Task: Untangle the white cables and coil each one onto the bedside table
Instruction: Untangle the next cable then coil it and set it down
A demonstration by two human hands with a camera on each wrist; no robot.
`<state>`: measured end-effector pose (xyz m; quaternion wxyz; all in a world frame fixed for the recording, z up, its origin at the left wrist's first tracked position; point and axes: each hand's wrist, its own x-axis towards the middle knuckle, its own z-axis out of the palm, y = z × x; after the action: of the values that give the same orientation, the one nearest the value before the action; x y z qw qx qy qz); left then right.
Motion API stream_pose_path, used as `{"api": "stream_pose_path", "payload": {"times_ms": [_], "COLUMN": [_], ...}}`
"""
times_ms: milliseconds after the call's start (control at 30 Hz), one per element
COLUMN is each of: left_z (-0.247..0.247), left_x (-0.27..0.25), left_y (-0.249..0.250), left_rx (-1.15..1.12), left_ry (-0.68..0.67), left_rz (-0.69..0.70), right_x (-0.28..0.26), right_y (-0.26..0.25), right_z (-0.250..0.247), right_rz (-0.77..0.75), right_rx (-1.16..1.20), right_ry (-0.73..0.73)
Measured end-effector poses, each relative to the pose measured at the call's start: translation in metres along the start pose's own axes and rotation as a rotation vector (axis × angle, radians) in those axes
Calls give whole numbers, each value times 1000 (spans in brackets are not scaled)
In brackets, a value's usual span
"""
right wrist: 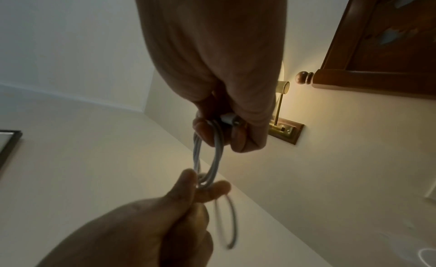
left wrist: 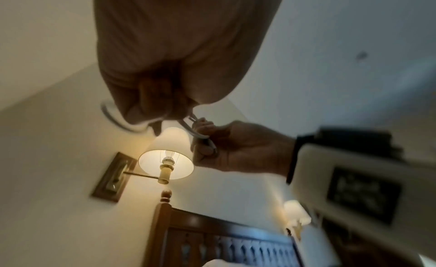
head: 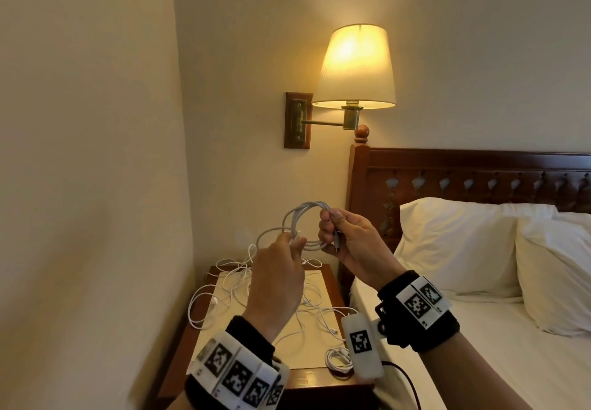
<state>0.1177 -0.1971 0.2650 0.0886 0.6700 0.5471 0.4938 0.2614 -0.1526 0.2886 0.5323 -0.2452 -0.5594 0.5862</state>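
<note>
A white cable coil (head: 302, 218) of a few loops hangs in the air above the bedside table (head: 316, 377). My right hand (head: 332, 234) grips its right side, with a plug end (right wrist: 230, 119) tucked under the fingers. My left hand (head: 292, 243) pinches the coil's left side between thumb and fingers (right wrist: 188, 179). A loose strand (right wrist: 232, 224) drops from that pinch. A tangle of white cables (head: 233, 285) is spread over the table top. One small finished coil (head: 337, 360) lies at the table's front right corner, partly behind my right wrist camera.
A lit wall lamp (head: 356, 67) on a brass arm juts out above the table. The dark wooden headboard (head: 463, 173) and a bed with white pillows (head: 454, 243) lie to the right. A wall closes in on the left.
</note>
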Motion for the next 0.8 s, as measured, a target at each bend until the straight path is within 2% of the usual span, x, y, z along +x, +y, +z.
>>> {"api": "stream_pose_path", "payload": {"times_ms": [67,133,233,400,633,700,800], "left_z": [-3,-5,-11,-21,-34,-38,-42], "left_x": [-8,-16,-19,-19,-27,-30,-31], "left_y": [3,3,0,-5,5,9,12], "left_rx": [211,374,479,180,-138,-189,-260], "left_ry": [15,-56,-147,-478,-811,-871,-879], "left_rz": [75,177,319,520,506,500,494], "right_x": [4,8,13,28,35,36,34], "right_y": [-2,-4,-2,-1,2,2,2], "right_z": [0,-3,-7,-19,-21,-22,-22], "right_rz": [0,13,60,87,130,143,160], "right_rx": [-20,-25,-22,20,33,37,36], "right_ry": [40,90,130,217,258,263,283]}}
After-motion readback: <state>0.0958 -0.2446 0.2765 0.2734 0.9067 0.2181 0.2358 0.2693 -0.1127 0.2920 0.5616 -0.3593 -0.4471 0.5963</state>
